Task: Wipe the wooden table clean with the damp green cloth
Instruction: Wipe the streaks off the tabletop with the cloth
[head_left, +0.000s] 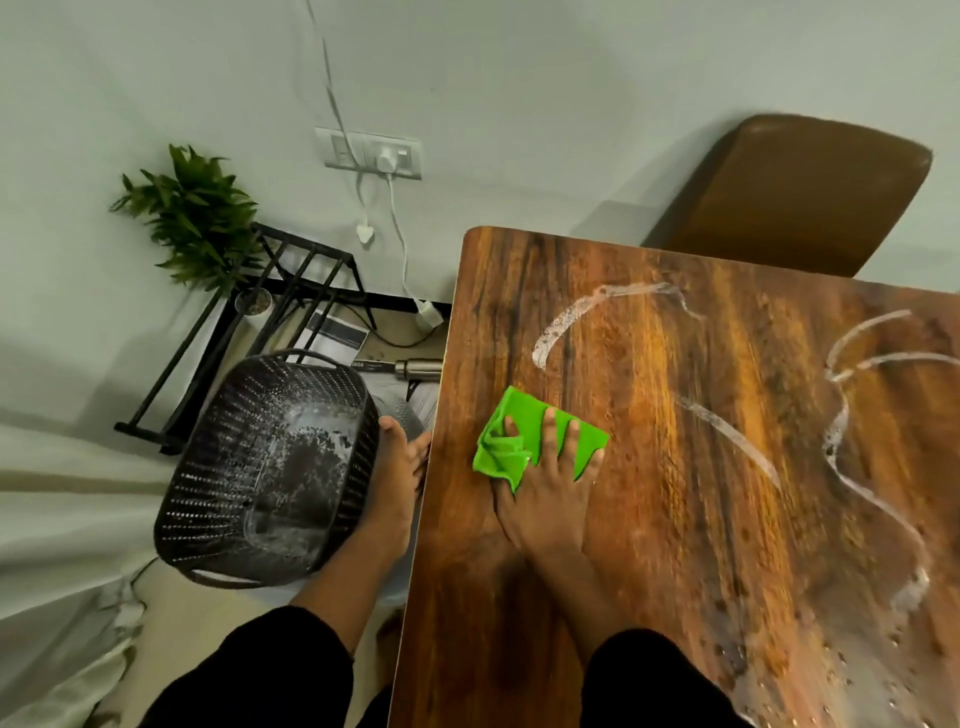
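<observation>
The right hand (545, 499) lies flat on the wooden table (675, 519), fingers spread and pressing down on the green cloth (524, 431), which sits crumpled near the table's left edge (some of it bunches up between the fingers). The cloth is under the fingertips rather than gripped in a fist; the palm rests on bare wood just behind it. From the cloth, a curved white soapy streak (571, 312) runs at about 12 o'clock, and longer foamy trails (841, 431) wind across the tabletop toward 3 o'clock. Wet droplets speckle the near right corner of the table.

The left hand (395, 478) is off the table at 9 o'clock from the cloth, fingers wrapped around the side of a dark perforated basket (270, 467), holding it tilted just beside the table's edge. White residue shows on the basket's inside. Both arms wear black sleeves (260, 670).

Beyond the basket, at about 11 o'clock, a black metal rack (291, 280) stands by a potted plant (192, 213). A brown chair (800, 192) sits past the table's far edge at 1 o'clock, and a wall socket (369, 153) with plugged-in cables is on the wall
</observation>
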